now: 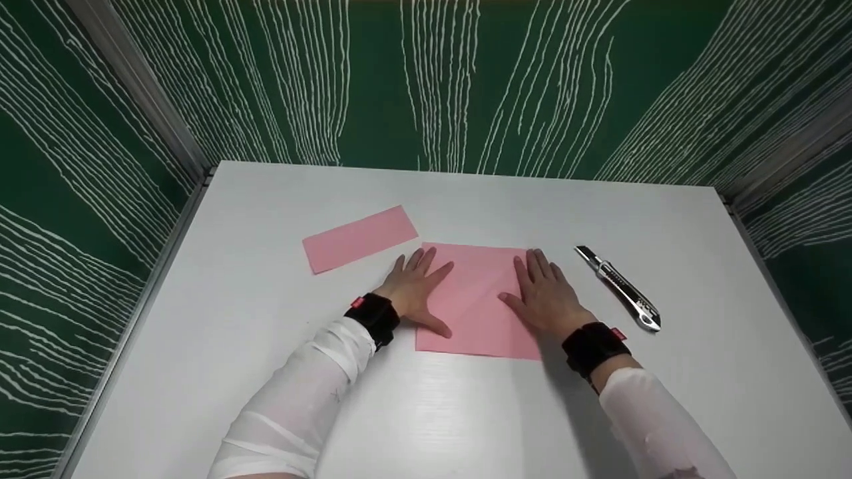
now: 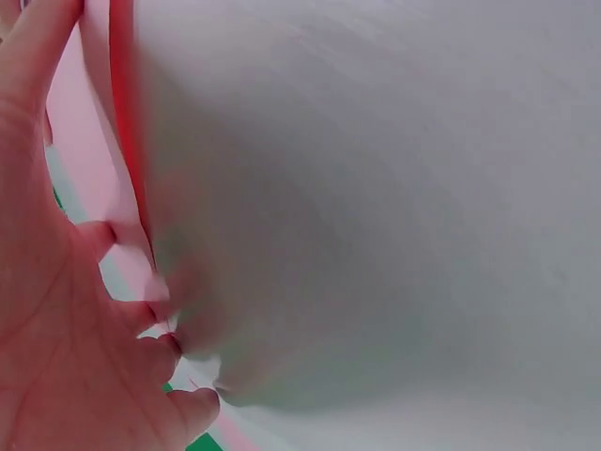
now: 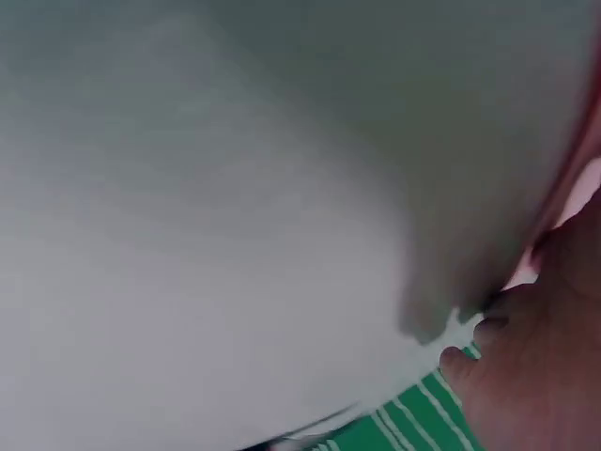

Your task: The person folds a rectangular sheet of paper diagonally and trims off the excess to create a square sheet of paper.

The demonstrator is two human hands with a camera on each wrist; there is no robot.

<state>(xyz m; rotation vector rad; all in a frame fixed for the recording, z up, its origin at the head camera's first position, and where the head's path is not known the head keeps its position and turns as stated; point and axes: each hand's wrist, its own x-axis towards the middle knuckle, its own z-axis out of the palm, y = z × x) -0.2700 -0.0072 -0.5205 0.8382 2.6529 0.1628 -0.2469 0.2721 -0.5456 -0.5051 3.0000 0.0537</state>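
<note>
A square sheet of pink paper [image 1: 474,299] lies flat, with a faint diagonal crease across it. My left hand [image 1: 414,291] rests at its left edge, fingers spread and thumb over the paper. On the opposite edge my right hand [image 1: 547,297] lies with straight fingers, the thumb reaching inward onto the sheet. The left wrist view shows the left palm [image 2: 56,319] beside the sheet's slightly raised edge [image 2: 99,122]. In the right wrist view the right hand [image 3: 549,362] covers most of the paper's edge.
A separate pink paper strip [image 1: 359,239] lies at an angle to the upper left. To the right is a utility knife [image 1: 624,291] with a black and silver handle. Everything lies on a white table [image 1: 426,419], with green, white-lined walls [image 1: 373,86] behind and beside it.
</note>
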